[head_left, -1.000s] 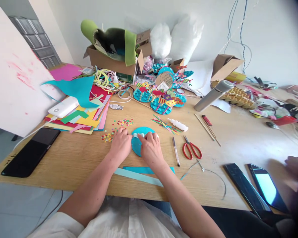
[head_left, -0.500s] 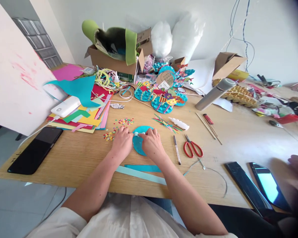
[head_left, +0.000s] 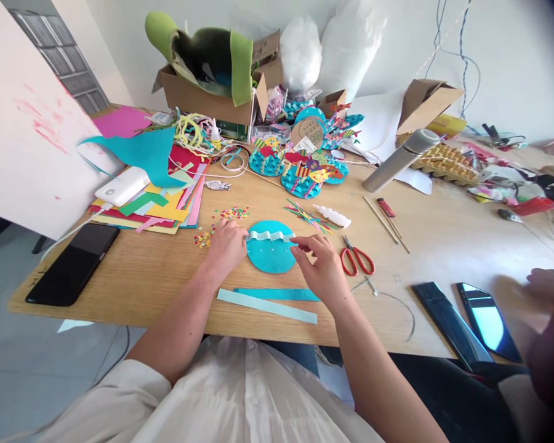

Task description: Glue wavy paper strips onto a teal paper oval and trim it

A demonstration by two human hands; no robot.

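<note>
Beyond the blue disc [head_left: 272,259], glue bottle [head_left: 335,216], coloured strips [head_left: 307,216], flask [head_left: 399,161] (tilted)

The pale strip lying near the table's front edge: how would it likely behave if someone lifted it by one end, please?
The pale strip would probably droop, since the similar wavy strip on the blue disc bends easily into curves. It looks thin, so likely very light. Lying flat, it seems unlikely to roll.

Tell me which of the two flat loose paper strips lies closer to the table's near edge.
The pale mint strip, lower in the picture than the other flat strip, which is a deeper blue.
</note>
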